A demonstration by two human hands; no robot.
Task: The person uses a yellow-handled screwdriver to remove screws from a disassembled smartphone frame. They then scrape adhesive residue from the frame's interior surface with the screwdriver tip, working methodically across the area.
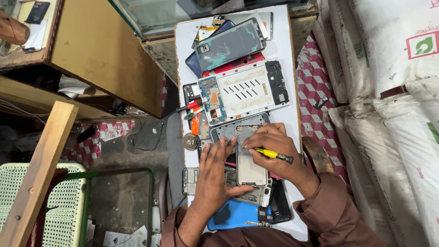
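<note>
A grey opened phone body [250, 160] lies upright on a white board [283, 45] on my lap. My left hand [215, 176] rests flat along its left side and pins it down with fingers and thumb. My right hand [274, 148] grips a small screwdriver [273, 154] with a yellow and black handle. Its thin tip touches the upper left part of the phone body.
Further up the board lie a white tablet frame with a blue circuit board [244, 91], a dark phone back [228, 45] and red-handled tools [190, 106]. A blue phone case [235, 215] sits near my body. White sacks [388, 68] stand right, a wooden cabinet [100, 50] left.
</note>
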